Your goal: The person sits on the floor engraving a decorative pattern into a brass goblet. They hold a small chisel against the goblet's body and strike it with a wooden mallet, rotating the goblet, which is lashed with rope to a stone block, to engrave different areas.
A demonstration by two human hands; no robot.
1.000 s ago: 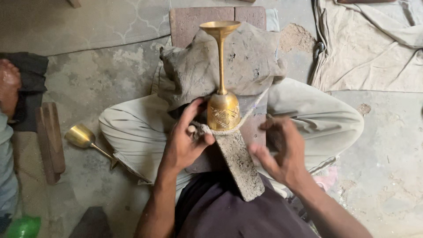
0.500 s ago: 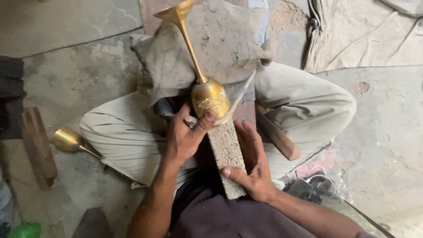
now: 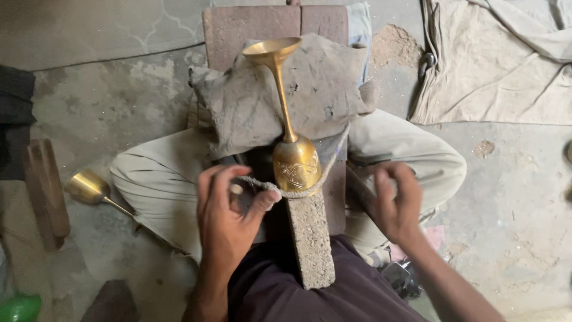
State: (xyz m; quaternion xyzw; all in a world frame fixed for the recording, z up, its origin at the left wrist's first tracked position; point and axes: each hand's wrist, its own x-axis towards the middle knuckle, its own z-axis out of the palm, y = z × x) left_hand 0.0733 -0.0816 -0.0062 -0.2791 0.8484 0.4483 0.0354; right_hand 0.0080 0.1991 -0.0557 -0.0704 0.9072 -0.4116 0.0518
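Observation:
A brass goblet (image 3: 294, 162) lies on a grey padded cloth (image 3: 325, 89) across my lap, its cup toward me and its foot pointing away. A thick cord (image 3: 298, 193) loops around the near side of the cup. My left hand (image 3: 229, 220) pinches the left end of that cord between thumb and fingers, just left of the cup. My right hand (image 3: 396, 200) is curled over a dark wooden stick (image 3: 357, 189) lying on my right thigh. A rough stone block (image 3: 310, 238) runs from under the cup toward my body.
A second brass goblet (image 3: 89, 188) lies on the floor at left, beside a wooden block (image 3: 44, 191). A reddish slab (image 3: 250, 27) sits under the cloth. A pale fabric sheet (image 3: 494, 59) lies at top right, a sand pile (image 3: 390, 42) beside it, and a green object (image 3: 18, 307) at bottom left.
The goblet has swung from a leftward tilt to nearly straight. My right hand left the stone block and went right onto the stick. My left hand shifted from the cup to the cord.

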